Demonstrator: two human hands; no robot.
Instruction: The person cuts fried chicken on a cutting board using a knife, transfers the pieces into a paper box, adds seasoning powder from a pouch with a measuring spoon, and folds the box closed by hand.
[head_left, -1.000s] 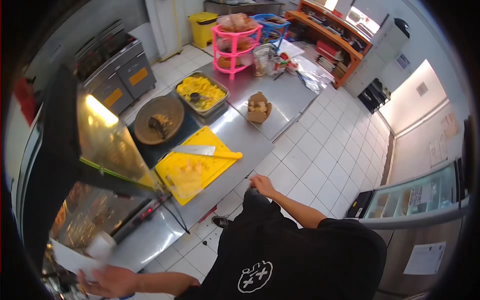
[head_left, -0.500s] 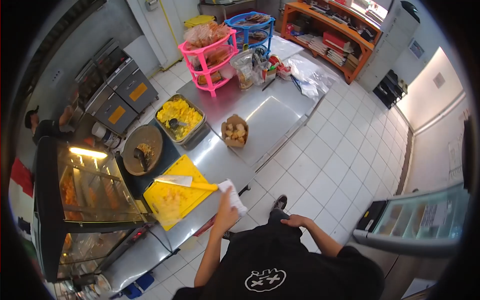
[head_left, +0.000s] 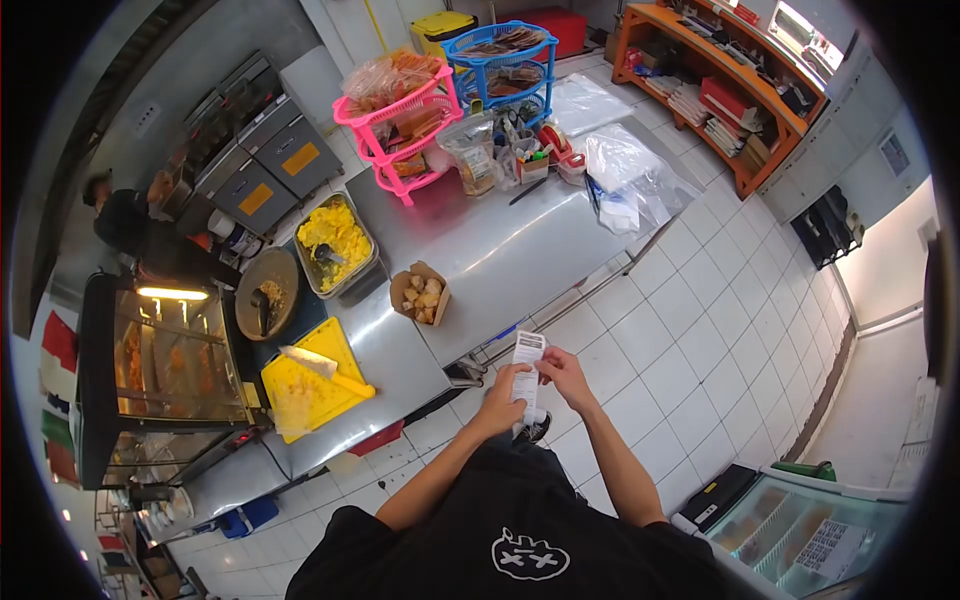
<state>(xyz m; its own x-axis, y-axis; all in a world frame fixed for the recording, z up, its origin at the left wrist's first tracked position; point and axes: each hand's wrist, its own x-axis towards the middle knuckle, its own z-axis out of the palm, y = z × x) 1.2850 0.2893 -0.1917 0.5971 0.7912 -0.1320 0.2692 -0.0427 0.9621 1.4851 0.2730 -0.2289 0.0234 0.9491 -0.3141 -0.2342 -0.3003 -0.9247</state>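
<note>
A long, narrow printed receipt [head_left: 528, 352] hangs between my hands, beyond the table's near edge. My left hand [head_left: 500, 405] grips its left side, thumb laid over the paper. At the receipt's right edge my right hand [head_left: 566, 378] pinches with thumb and fingers. Left of my hands, a knife [head_left: 322, 368] with a yellow handle lies on a yellow cutting board [head_left: 340, 340]. A brown cardboard box [head_left: 440, 311] of golden-brown fried pieces stands on the steel table [head_left: 480, 250].
A metal pan [head_left: 372, 252] of yellow food and a round bowl [head_left: 285, 328] stand behind the board. Pink [head_left: 372, 150] and blue [head_left: 500, 60] tiered racks stand at the back. A glass warmer [head_left: 170, 365] is left. Another person [head_left: 140, 225] works beyond it.
My left hand has moved right, away from the cutting board, with the receipt. My right hand has risen from my leg to the receipt's edge. The view has shifted right.
</note>
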